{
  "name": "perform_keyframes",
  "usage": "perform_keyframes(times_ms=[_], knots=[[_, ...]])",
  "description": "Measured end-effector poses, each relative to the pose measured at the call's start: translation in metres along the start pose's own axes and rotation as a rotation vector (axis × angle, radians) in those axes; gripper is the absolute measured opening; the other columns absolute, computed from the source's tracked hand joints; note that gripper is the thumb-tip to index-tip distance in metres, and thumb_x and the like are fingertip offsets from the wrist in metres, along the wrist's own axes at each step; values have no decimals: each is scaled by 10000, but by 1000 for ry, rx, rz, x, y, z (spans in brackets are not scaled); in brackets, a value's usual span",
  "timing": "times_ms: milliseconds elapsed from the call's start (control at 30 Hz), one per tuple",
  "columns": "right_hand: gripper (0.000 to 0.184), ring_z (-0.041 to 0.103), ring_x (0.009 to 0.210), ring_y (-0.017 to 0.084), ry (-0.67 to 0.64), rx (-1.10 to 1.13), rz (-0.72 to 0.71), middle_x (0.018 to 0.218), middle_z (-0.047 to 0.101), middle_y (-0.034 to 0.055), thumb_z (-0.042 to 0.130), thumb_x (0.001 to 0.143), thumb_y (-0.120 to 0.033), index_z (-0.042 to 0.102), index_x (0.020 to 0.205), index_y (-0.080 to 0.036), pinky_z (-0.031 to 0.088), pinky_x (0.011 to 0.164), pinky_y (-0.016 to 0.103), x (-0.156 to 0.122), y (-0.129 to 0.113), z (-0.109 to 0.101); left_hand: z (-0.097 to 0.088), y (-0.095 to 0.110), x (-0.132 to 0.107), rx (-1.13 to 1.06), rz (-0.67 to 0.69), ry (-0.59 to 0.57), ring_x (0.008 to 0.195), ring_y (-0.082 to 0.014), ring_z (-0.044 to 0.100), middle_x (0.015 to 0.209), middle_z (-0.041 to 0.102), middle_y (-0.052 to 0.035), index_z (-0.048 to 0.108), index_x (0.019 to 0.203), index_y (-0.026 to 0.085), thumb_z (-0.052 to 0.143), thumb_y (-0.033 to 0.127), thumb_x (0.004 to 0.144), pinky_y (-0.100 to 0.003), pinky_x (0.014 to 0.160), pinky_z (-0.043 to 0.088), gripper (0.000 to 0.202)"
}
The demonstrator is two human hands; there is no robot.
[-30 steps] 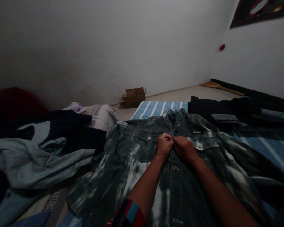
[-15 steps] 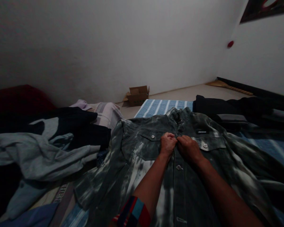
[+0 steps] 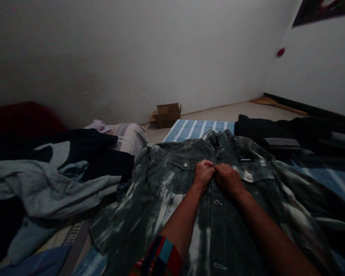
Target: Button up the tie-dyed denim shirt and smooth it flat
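Observation:
A dark bleach-washed denim jacket [image 3: 172, 191] lies spread front-up on a blue striped bedsheet [image 3: 195, 131]. My left hand [image 3: 203, 173] and my right hand [image 3: 228, 179] meet at the jacket's front placket, level with the chest pockets. Both hands are closed in a pinch on the placket edges there. What lies between the fingertips is hidden. A fastened button [image 3: 217, 202] shows just below my hands, and pocket buttons sit on either side.
A heap of grey, black and pale clothes [image 3: 60, 168] lies to the left. Dark folded garments [image 3: 284, 132] rest at the right beyond the jacket. A small open cardboard box [image 3: 167, 114] stands on the floor by the wall.
Both hands stay pinched at the same spot on the placket. The view has shifted slightly left, so jacket and hands sit a little further right in the frame.

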State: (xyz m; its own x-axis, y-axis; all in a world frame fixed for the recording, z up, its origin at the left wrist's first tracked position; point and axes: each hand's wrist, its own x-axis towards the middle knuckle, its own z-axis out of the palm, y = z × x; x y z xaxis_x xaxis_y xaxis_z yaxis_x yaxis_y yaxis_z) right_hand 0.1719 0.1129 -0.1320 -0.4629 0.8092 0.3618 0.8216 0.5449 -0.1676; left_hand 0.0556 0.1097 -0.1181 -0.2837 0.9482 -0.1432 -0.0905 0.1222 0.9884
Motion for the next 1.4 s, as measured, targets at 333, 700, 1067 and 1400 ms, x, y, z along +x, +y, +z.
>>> perform_keyframes(times_ms=[333,700,1067,1400], knots=[[120,503,765,190,96,17,-15,781,572,62,483,844,-138,580,776,-161,273,623,283,-3,4,7,-7,-3,-1,-14,32,-69,524,-79,512,574,604,25,605,675,140,584,36,508,-169,507,376,197],[155,535,748,191,30,23,-71,769,583,57,475,866,-150,611,793,-166,286,609,280,-5,13,9,-3,-10,-3,-15,25,8,532,-77,518,562,589,29,592,657,145,570,-13,509,-168,513,376,218],[186,557,726,197,34,24,-96,798,605,63,451,874,-192,636,861,-188,320,561,269,-15,23,19,1,-16,-8,-37,-52,53,517,-78,508,548,574,46,575,656,152,574,-43,482,-181,514,381,261],[212,563,713,224,75,39,-95,795,608,90,416,867,-230,567,722,-197,340,549,301,-17,19,17,0,-22,-1,16,-133,-19,532,-80,508,571,564,47,594,685,142,601,-45,492,-181,511,398,268]])
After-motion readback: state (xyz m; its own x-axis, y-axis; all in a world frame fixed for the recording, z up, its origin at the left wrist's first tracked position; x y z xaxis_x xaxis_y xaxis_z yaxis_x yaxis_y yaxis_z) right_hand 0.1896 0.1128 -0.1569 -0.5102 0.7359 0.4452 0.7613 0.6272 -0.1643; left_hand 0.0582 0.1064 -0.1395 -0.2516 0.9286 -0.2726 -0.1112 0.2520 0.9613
